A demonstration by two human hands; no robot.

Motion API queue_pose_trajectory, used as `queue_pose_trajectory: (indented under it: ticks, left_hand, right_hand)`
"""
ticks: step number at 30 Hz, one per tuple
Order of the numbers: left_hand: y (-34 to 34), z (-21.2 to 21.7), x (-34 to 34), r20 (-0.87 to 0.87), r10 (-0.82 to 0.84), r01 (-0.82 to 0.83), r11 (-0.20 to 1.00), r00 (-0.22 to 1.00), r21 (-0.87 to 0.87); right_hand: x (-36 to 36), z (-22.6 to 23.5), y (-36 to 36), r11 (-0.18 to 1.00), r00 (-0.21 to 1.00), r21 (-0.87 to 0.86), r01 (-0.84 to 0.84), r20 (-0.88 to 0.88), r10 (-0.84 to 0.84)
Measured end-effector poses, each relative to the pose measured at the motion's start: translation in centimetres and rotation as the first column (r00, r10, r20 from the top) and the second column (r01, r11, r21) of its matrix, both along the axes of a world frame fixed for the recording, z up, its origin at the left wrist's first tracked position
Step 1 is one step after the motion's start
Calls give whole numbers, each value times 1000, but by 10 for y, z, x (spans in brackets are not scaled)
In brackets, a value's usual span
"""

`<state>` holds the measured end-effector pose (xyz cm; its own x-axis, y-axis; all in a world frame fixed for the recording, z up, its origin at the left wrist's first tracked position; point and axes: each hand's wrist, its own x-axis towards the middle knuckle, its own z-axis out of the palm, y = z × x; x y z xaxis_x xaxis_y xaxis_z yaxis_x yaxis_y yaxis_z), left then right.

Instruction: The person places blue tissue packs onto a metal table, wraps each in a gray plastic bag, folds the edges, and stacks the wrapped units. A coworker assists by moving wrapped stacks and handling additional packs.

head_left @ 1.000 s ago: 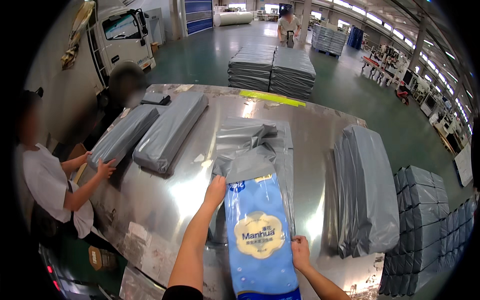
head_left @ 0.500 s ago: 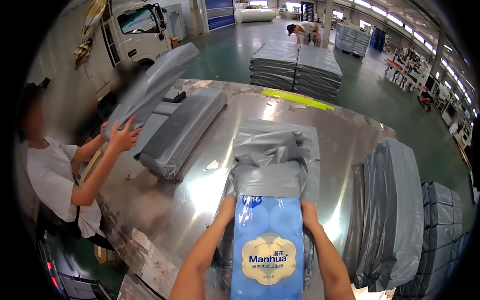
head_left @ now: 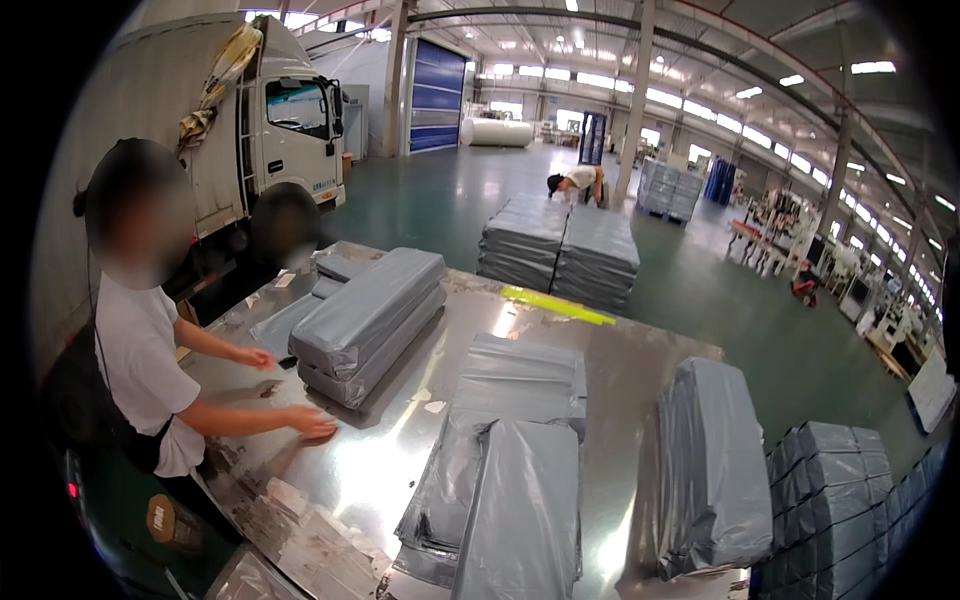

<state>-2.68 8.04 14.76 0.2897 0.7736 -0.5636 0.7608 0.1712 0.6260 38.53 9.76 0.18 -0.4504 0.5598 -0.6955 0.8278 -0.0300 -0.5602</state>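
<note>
Neither of my hands shows in the head view. Closest to me, a long grey plastic bag [head_left: 525,510] with something bulky in it reaches the lower edge of the picture. It lies over a stack of flat grey plastic bags [head_left: 518,375] on the metal table. To the left, a co-worker's two hands [head_left: 308,422] are held apart with fingers stretched. Beside them, one grey wrapped pack [head_left: 370,305] rests on top of another.
The metal table [head_left: 385,455] has a yellow-green strip [head_left: 558,306] along its far edge. More grey bags [head_left: 710,470] are piled at right, with wrapped bundles [head_left: 830,490] beyond. Past the table stand a pallet stack [head_left: 595,250], a bending person [head_left: 578,184] and a truck [head_left: 295,150].
The blue tissue pack no longer shows; a grey bag lies where it was. My hands have left the picture, and the view has tilted up. The co-worker's raised pack now lies on another.
</note>
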Motion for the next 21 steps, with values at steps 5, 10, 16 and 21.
queue_pose_trajectory:
  ticks: [5, 10, 16, 21]
  left_hand:
    - [-49, 41, 7, 37, 101, -100, 995, 994, -27]
    - [-18, 3, 20, 647, 333, -406, 913, 685, -40]
    - [-70, -104, 7, 409, 236, -368, 885, 881, 284]
    - [-84, -58, 35, 303, 505, -570, 800, 808, 188]
  right_hand:
    - [-14, 42, -47, 979, 985, 109, 170, -14, -170]
    - [-47, 188, -5, 661, 578, 131, 739, -628, -522]
    - [10, 44, -101, 647, 810, 532, 546, -136, -571]
    - [-90, 88, -128, 197, 788, 845, 497, -345, -510]
